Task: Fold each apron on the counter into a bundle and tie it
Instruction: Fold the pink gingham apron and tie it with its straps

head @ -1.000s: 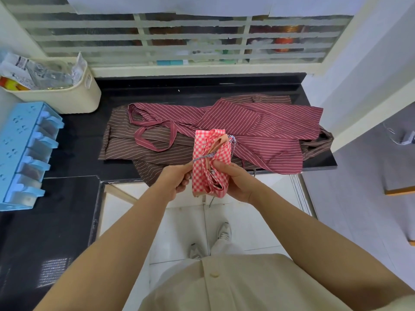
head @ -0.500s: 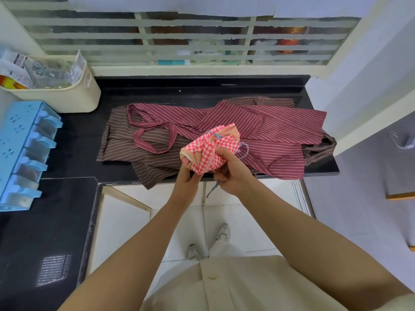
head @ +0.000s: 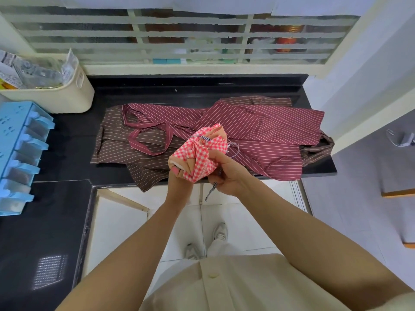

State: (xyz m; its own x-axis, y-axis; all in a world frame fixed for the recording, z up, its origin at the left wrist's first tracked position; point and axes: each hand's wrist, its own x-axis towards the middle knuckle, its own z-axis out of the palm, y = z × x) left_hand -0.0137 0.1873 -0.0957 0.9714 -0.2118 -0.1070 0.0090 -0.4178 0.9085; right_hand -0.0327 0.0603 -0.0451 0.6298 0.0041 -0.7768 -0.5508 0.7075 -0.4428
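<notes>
Red checked apron bundle [head: 197, 153]: held in the air just over the tabletop's [head: 202, 90] front edge, folded tight. A striped cord [head: 211, 191] crosses it and its loose end hangs below. Left hand [head: 179, 178] grips it from beneath. Right hand [head: 226, 173] is curled round its side and the cord. Knot looks unfinished.

Left to do: maroon striped apron [head: 258, 131] and brown striped apron [head: 116, 144], both spread unfolded.

Cream bin [head: 67, 97] holds clear plastic packets. Blue organiser [head: 20, 153]: contents unclear.

One wide-angle, head-worn view looks steeply down along both forearms [head: 155, 223], close above the fingers [head: 216, 178], facing the black desk [head: 202, 90] and barred window [head: 179, 37] beyond them.
</notes>
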